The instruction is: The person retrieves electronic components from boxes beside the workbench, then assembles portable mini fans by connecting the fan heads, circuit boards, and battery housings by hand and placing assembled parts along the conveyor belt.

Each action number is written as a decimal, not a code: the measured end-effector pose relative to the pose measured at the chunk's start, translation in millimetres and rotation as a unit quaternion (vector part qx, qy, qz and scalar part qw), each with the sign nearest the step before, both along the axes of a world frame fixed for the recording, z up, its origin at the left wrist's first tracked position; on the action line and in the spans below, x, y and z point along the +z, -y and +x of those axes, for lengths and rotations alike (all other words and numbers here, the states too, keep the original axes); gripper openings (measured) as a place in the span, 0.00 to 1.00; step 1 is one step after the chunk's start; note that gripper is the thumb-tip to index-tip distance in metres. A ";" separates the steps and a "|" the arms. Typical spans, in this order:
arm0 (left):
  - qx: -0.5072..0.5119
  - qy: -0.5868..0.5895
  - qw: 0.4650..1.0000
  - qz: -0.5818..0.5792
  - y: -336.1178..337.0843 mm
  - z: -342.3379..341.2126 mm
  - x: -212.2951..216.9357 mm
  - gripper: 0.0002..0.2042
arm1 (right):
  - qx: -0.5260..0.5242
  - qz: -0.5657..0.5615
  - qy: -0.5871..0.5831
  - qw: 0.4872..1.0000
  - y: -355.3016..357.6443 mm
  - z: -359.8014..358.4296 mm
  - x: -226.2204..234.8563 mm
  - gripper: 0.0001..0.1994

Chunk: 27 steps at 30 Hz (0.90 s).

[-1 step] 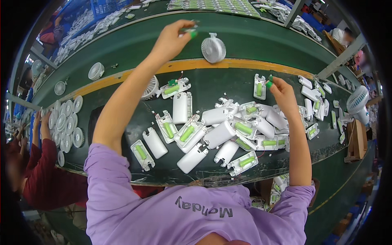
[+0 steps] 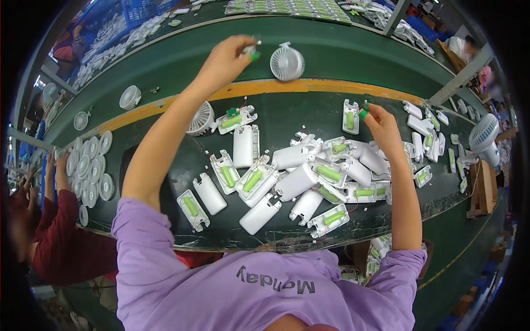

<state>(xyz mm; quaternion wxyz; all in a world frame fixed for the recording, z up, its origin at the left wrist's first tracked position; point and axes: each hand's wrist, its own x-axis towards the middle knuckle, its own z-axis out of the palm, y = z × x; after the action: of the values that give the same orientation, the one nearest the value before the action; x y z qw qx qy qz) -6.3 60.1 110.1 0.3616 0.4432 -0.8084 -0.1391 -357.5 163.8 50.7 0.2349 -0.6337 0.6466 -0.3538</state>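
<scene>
My left hand [image 2: 223, 59] reaches over the green belt with its fingers closed. A small pale piece shows at its fingertips, blurred and too small to name. Just right of it, a white round fan head [image 2: 287, 62] lies on the belt. My right hand [image 2: 383, 128] has green covers on its fingertips, which are drawn together at the right edge of an opened white case [image 2: 350, 117] with a green battery inside. Whatever those fingers pinch cannot be made out. In front of me lies a heap of white cases [image 2: 298, 182], several showing green batteries and thin wires.
A yellow strip [image 2: 309, 86] divides the bench from the belt. Another fan head [image 2: 201, 119] lies partly behind my left forearm. White round grilles [image 2: 93, 168] are stacked at left, near a co-worker's red sleeve [image 2: 61, 226]. An assembled fan [image 2: 485, 135] stands at far right.
My left hand has shifted slightly left and nearer to me. The fan head on the belt has moved slightly left. My right hand stays beside the opened case.
</scene>
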 end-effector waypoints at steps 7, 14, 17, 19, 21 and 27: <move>-0.072 0.304 0.948 0.059 -81.5 92.9 -17.6 0.21 | -0.022 0.021 -0.061 0.998 24.8 -4.1 -14.9 0.19; 0.071 0.342 0.937 0.016 -80.5 115.1 -44.4 0.32 | -0.025 0.022 0.031 0.999 60.9 -8.9 -24.6 0.12; 0.100 0.384 0.917 -0.045 -73.1 121.4 -56.8 0.32 | -0.009 0.030 0.156 0.987 53.9 6.9 -17.6 0.11; 0.078 0.353 0.931 -0.054 -70.9 114.1 -62.4 0.29 | 0.009 0.044 0.177 0.983 48.5 12.1 -10.0 0.12; 0.055 0.322 0.943 -0.064 -66.8 100.7 -63.3 0.27 | 0.041 0.023 0.291 0.955 37.9 26.5 2.7 0.12; 0.231 0.352 0.904 0.069 -23.1 77.5 -61.8 0.20 | 0.109 0.036 0.268 0.957 21.6 44.5 15.5 0.12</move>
<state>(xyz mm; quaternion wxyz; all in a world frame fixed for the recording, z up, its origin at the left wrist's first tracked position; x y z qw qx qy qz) 71.2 83.2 48.3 0.0439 0.6617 -0.7462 0.0587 -312.9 142.2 66.2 0.4594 -0.5735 0.4994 -0.4589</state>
